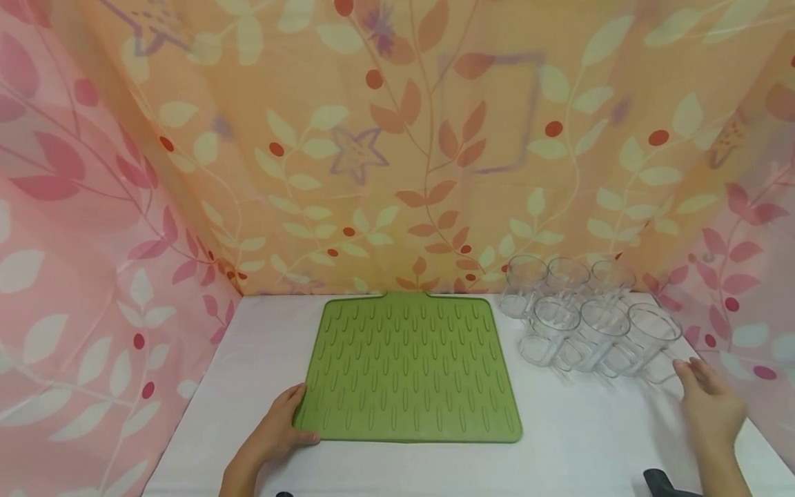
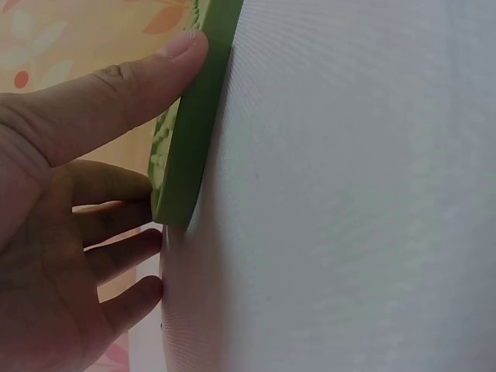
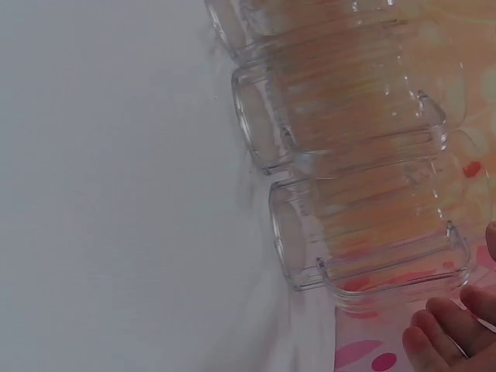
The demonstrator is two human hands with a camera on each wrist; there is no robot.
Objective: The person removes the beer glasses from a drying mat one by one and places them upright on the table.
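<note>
A green ribbed silicone mat (image 1: 406,373) lies flat on the white table. My left hand (image 1: 273,431) rests at its near left corner, thumb along the front edge and fingers against the left side. In the left wrist view the thumb (image 2: 116,105) lies straight along the rim of the mat (image 2: 190,147). Several clear glass mugs stand in two rows at the right. Beside the nearest right mug (image 1: 652,331) is my right hand (image 1: 711,404), with relaxed fingers at the handle. The right wrist view shows the fingertips close to that mug's handle (image 3: 403,291).
Behind the front mugs stands a back row with a mug (image 1: 526,279) at its left end. Floral curtains (image 1: 373,172) enclose the table (image 1: 261,345) at the back and both sides. A dark object (image 1: 658,483) shows at the bottom edge by the right wrist.
</note>
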